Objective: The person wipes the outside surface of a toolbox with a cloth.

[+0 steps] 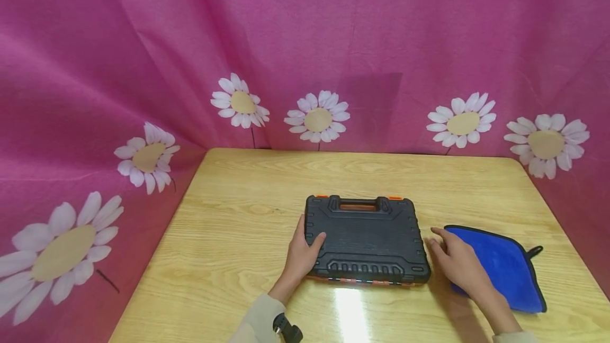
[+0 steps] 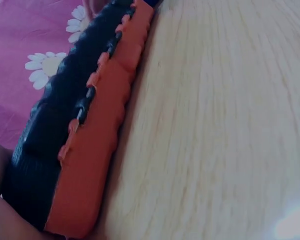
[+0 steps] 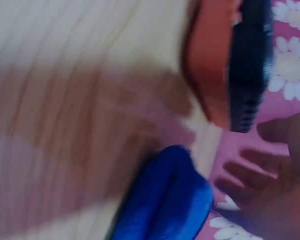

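Note:
A black tool case (image 1: 367, 234) with an orange lower half (image 2: 97, 150) lies flat on the table, its handle toward the far side. My left hand (image 1: 302, 253) grips the case's left edge, thumb on the lid and fingers along the side. Just off the case's right edge is my right hand (image 1: 457, 261), its fingers apart and loosely bent around nothing. In the right wrist view that hand (image 3: 270, 185) is blurred, with a gap between it and the case (image 3: 210, 65). Partly behind the right hand and forearm lies a folded blue cloth (image 1: 510, 269) with black edging and a loop.
The light wooden table (image 1: 229, 226) has rounded far corners. A pink curtain (image 1: 381, 30) with white daisies hangs behind it and along the left side. Light glares off the tabletop in front of the case.

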Motion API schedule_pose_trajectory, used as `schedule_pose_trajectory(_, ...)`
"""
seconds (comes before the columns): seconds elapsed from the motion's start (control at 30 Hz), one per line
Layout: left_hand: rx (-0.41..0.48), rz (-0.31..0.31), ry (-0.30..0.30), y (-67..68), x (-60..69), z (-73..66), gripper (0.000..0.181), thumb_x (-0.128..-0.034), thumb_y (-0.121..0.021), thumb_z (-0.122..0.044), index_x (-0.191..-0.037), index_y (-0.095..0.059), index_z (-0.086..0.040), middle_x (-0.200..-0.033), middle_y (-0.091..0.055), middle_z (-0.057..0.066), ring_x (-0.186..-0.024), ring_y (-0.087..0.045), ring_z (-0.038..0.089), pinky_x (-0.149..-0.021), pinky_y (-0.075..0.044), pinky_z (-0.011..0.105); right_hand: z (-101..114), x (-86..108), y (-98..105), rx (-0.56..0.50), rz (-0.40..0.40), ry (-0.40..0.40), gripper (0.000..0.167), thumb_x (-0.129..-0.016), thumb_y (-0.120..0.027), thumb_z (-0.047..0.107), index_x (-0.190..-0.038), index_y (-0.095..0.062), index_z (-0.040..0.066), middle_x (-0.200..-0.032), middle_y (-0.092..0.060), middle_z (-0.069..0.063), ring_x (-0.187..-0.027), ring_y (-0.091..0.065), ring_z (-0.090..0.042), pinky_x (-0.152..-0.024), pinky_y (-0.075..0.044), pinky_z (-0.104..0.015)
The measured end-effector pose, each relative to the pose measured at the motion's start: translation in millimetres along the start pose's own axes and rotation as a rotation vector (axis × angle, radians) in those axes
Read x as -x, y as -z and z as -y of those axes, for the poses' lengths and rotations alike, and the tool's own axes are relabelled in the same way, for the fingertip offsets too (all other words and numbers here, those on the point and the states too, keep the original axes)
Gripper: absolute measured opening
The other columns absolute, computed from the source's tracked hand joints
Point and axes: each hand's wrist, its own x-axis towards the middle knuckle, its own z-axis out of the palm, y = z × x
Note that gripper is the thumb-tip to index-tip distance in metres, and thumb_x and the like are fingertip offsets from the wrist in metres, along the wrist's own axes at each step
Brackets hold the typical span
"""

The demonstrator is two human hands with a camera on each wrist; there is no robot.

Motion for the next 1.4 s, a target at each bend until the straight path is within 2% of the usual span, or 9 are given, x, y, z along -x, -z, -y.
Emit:
schedule_pose_trajectory(0.07, 0.003, 0.003, 0.004, -0.1, 0.0, -0.9, 0.076, -0.0998, -0.062, -0.025, -0.156, -0.02, 0.004, -0.158, -0.027, 0.025, -0.144, -0.027, 0.04, -0.114, -0.026, 0.054, -7, -2.0, -3, 0.05, -0.046, 0.003, 0.051, -0.103, -0.054, 0.019, -0.139, -0.043, -0.016, -0.101, -0.058, -0.033, -0.09, -0.057, -0.048, -0.083, -0.044, -0.062)
schedule_pose_trajectory(0.17, -0.003, 0.01, 0.012, 0.2, -0.8, -2.3, 0.076, -0.1002, -0.061, -0.024, -0.156, -0.02, 0.005, -0.158, -0.027, 0.026, -0.144, -0.026, 0.04, -0.115, -0.026, 0.054, -17, -3.6, -7, 0.114, -0.069, -0.036, 0.061, -0.099, -0.058, 0.019, -0.14, -0.035, -0.021, -0.136, -0.038, -0.045, -0.125, -0.033, -0.064, -0.096, -0.02, -0.081)
schedule_pose_trajectory(0.33, -0.003, 0.015, 0.013, 0.1, -1.7, -2.9, 0.075, -0.1004, -0.061, -0.023, -0.156, -0.02, 0.005, -0.158, -0.028, 0.026, -0.144, -0.027, 0.04, -0.115, -0.026, 0.054, -27, -3.2, -12, 0.153, -0.054, -0.081, 0.08, -0.091, -0.068, 0.02, -0.138, -0.025, -0.028, -0.14, -0.022, -0.052, -0.125, -0.02, -0.072, -0.098, -0.022, -0.079)
schedule_pose_trajectory(0.47, -0.001, 0.021, 0.022, 0.3, -0.5, -2.4, 0.075, -0.1007, -0.061, -0.023, -0.156, -0.019, 0.005, -0.158, -0.026, 0.027, -0.145, -0.026, 0.041, -0.115, -0.025, 0.054, -31, 1.3, -18, 0.189, -0.181, -0.088, 0.081, -0.082, -0.076, 0.018, -0.128, -0.031, -0.031, -0.128, -0.029, -0.055, -0.117, -0.03, -0.072, -0.094, -0.031, -0.075)
schedule_pose_trajectory(0.6, 0.004, 0.019, 0.022, 0.7, 0.5, -1.9, 0.075, -0.1007, -0.061, -0.023, -0.156, -0.019, 0.006, -0.158, -0.026, 0.027, -0.145, -0.025, 0.041, -0.115, -0.024, 0.054, -33, 5.2, -21, 0.212, -0.21, -0.126, 0.083, -0.083, -0.076, 0.021, -0.125, -0.03, -0.033, -0.124, -0.032, -0.057, -0.114, -0.033, -0.071, -0.091, -0.032, -0.076)
schedule_pose_trajectory(0.7, 0.002, 0.016, 0.024, 0.6, 0.7, -2.2, 0.075, -0.1008, -0.06, -0.023, -0.156, -0.018, 0.006, -0.158, -0.025, 0.027, -0.145, -0.025, 0.041, -0.115, -0.024, 0.054, -36, 5.8, -22, 0.214, -0.192, -0.129, 0.087, -0.086, -0.071, 0.021, -0.13, -0.021, -0.036, -0.129, -0.024, -0.061, -0.119, -0.027, -0.074, -0.096, -0.028, -0.077)
schedule_pose_trajectory(1.1, -0.036, 0.0, 0.06, -3.7, 1.4, -2.3, 0.07, -0.1036, -0.054, -0.024, -0.157, -0.017, 0.005, -0.159, -0.024, 0.026, -0.146, -0.023, 0.04, -0.116, -0.022, 0.053, -43, 9.1, -27, 0.236, -0.224, -0.065, 0.055, -0.092, -0.046, 0.001, -0.13, -0.027, -0.034, -0.131, -0.026, -0.058, -0.121, -0.028, -0.071, -0.095, -0.025, -0.079)
schedule_pose_trajectory(1.23, -0.034, 0.004, 0.053, -3.5, 1.5, -2.7, 0.07, -0.1039, -0.054, -0.023, -0.157, -0.017, 0.005, -0.159, -0.023, 0.026, -0.146, -0.023, 0.041, -0.116, -0.022, 0.054, -44, 9.7, -24, 0.227, -0.266, -0.016, 0.043, -0.096, -0.041, -0.003, -0.126, -0.033, -0.033, -0.127, -0.032, -0.058, -0.117, -0.033, -0.071, -0.092, -0.028, -0.08)
schedule_pose_trajectory(1.4, -0.035, 0.009, 0.056, -3.7, 0.7, -2.7, 0.071, -0.1041, -0.053, -0.024, -0.157, -0.016, 0.004, -0.16, -0.022, 0.025, -0.146, -0.022, 0.039, -0.117, -0.021, 0.052, -42, 9.2, -16, 0.176, -0.255, -0.023, 0.04, -0.099, -0.034, -0.004, -0.123, -0.034, -0.035, -0.124, -0.033, -0.059, -0.115, -0.034, -0.072, -0.092, -0.03, -0.079)
